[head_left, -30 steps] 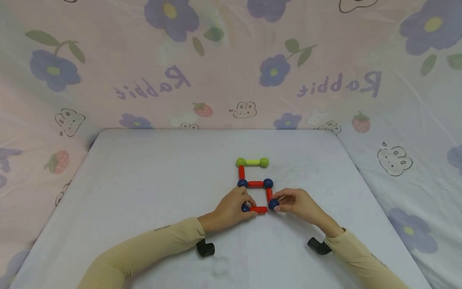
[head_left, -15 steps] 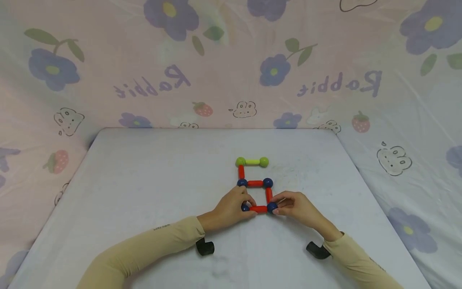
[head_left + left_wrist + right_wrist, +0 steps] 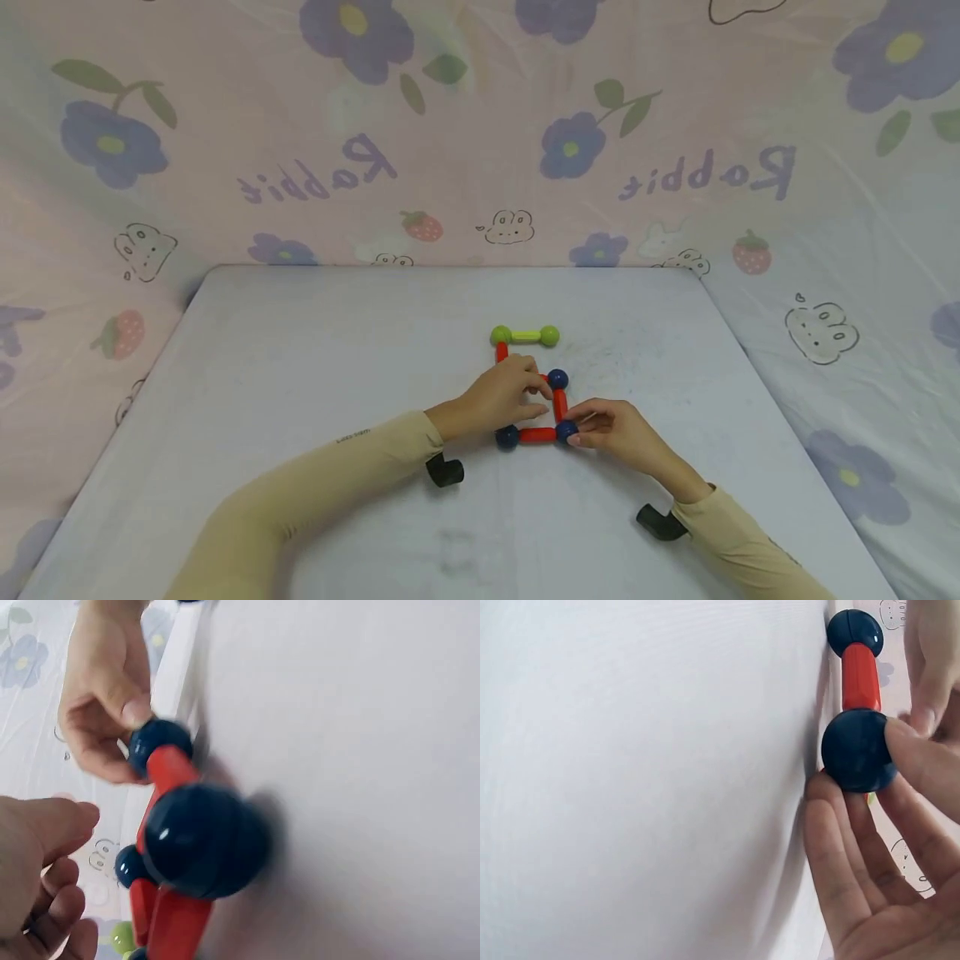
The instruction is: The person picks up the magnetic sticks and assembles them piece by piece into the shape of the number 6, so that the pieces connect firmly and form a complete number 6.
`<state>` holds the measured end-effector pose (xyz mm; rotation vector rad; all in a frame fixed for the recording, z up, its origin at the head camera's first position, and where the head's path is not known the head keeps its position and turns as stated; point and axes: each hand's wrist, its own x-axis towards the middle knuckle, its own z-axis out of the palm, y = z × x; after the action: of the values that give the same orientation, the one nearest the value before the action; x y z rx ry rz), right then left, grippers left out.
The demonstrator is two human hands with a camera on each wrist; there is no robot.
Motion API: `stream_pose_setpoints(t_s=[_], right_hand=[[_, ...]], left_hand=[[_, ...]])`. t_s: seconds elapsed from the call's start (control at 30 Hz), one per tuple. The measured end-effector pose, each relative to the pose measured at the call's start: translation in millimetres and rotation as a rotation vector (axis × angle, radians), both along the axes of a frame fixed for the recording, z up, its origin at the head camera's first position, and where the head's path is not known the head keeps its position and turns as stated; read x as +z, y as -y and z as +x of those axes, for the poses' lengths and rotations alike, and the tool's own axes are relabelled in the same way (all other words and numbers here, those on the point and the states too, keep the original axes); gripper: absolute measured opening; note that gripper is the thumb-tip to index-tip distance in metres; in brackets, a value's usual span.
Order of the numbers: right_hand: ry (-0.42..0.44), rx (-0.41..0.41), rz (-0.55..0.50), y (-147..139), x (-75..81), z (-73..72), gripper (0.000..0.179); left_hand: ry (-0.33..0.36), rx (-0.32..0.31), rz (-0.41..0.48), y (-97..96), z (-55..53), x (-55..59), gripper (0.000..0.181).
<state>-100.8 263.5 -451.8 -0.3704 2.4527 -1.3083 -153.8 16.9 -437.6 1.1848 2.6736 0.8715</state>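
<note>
A figure of balls and magnetic rods lies on the white table point(image 3: 337, 350). My right hand point(image 3: 618, 429) pinches the lower right blue ball point(image 3: 859, 750) between thumb and fingers. A red rod point(image 3: 537, 435) joins it to the lower left blue ball point(image 3: 507, 437). My left hand point(image 3: 502, 396) is over the figure's left side with fingers loosely bent, holding nothing, and hides the middle left ball in the head view. Another red rod point(image 3: 178, 922) runs from the lower left ball in the left wrist view. Upper right sits a third blue ball point(image 3: 557, 379).
At the far end of the figure, a light green rod point(image 3: 525, 337) joins two green balls, the left green ball point(image 3: 500, 336) meeting a red rod point(image 3: 502, 352). Black wrist mounts point(image 3: 446, 472) stick out below both sleeves. A patterned cloth point(image 3: 480, 133) hangs around the table.
My right hand has brought its blue ball left and down against the bottom red rod's end. My left hand has let go of the lower left ball and moved up and right.
</note>
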Motion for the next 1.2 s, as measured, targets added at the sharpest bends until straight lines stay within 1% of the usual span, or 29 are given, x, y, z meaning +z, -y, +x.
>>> stream_pose_setpoints(t_s=[0.1, 0.2, 0.3, 0.4, 0.6, 0.7, 0.8, 1.0, 1.2], right_hand=[[0.008, -0.01, -0.006, 0, -0.6, 0.2, 0.036], [0.011, -0.019, -0.005, 0, -1.1, 0.7, 0.036], [0.009, -0.024, -0.002, 1, -1.9, 1.1, 0.037], [0.009, -0.031, -0.002, 1, -2.0, 1.6, 0.037], [0.003, -0.042, 0.005, 1, -1.0, 1.8, 0.035], [0.007, -0.045, 0.004, 1, 0.1, 1.5, 0.034], [0.013, -0.041, -0.006, 1, 0.8, 1.4, 0.034], [0.032, -0.039, -0.023, 1, 0.3, 1.0, 0.035], [0.052, -0.055, -0.024, 1, -1.2, 0.7, 0.036]], left_hand=[[-0.026, -0.053, -0.032, -9.9, -16.5, 4.3, 0.022], [-0.038, -0.114, -0.07, -18.7, -30.7, 4.3, 0.026], [-0.029, -0.172, -0.107, -24.9, -40.8, 1.6, 0.03], [-0.015, -0.212, -0.14, -29.6, -47.4, -1.1, 0.032], [0.003, -0.279, -0.181, -35.8, -53.4, -3.2, 0.029], [-0.001, -0.297, -0.205, -38.5, -55.7, -6.3, 0.027], [-0.001, -0.3, -0.223, -40.2, -56.9, -9.5, 0.026], [0.013, -0.307, -0.201, -40.5, -60.5, -12.7, 0.025], [0.069, -0.314, -0.188, -38.4, -63.5, -12.0, 0.026]])
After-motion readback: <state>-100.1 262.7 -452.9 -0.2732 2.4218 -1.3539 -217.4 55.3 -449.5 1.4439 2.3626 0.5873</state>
